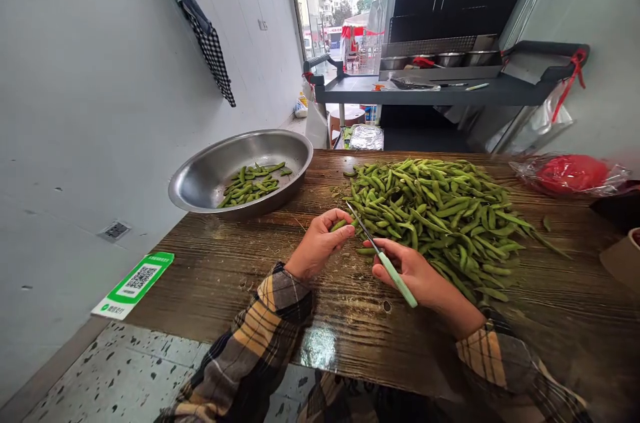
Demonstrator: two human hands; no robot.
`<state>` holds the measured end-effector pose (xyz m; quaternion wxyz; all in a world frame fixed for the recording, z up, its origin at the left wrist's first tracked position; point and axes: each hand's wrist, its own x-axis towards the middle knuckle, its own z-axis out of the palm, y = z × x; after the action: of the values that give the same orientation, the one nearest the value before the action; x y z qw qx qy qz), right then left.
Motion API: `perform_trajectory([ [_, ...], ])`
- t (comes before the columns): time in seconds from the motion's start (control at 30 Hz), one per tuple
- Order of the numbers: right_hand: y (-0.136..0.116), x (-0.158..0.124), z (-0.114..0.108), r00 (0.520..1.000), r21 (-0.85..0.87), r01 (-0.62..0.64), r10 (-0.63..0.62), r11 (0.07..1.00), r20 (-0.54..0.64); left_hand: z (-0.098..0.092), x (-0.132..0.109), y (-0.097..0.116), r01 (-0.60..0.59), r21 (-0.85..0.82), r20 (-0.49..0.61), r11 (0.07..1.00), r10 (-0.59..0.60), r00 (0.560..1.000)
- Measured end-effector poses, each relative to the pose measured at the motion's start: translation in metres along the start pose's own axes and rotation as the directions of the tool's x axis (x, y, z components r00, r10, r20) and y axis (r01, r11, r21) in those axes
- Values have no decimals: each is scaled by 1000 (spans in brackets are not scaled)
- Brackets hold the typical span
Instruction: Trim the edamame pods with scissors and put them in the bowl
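My left hand (325,241) is closed above the wooden table, pinching a green edamame pod (339,225) between thumb and fingers. In my right hand (414,276) is a pair of scissors (397,278) with a pale green handle, seen nearly edge-on. Its thin dark blades point up and left, their tips close to the pod and the left fingertips. Just beyond my right hand lies a large heap of edamame pods (435,209). A wide steel basin (200,183) sits beyond my left hand, with a smaller batch of pods (253,184) on its bottom.
Bits of debris lie scattered on the wooden table (225,276). A red item in clear plastic (575,173) rests at the right. Near the left edge lies a green QR-code sign (137,283). Behind the table stands a grey cart (430,97) with metal containers.
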<state>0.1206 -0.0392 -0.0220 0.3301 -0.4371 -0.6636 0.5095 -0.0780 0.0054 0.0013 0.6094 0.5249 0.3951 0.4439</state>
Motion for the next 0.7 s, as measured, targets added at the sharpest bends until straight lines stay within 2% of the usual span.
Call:
perform_trajectory([
  [0.3, 0, 0, -1, 997, -123, -21, 11, 992, -78, -1, 0, -1, 13, 73, 25, 997, -14, 1000],
  [0.47, 3, 0, 0, 998, -88, 28, -33, 996, -58, -2, 0, 0, 12, 144, 21, 990, -15, 1000],
  [0.6, 5, 1, 0, 999, -63, 25, -28, 998, -45, -2, 1, -2, 5, 120, 28, 993, -8, 1000],
  [0.7, 5, 1, 0, 999, -58, 21, -23, 998, -37, -3, 2, -4, 17, 38, 16, 999, -17, 1000],
])
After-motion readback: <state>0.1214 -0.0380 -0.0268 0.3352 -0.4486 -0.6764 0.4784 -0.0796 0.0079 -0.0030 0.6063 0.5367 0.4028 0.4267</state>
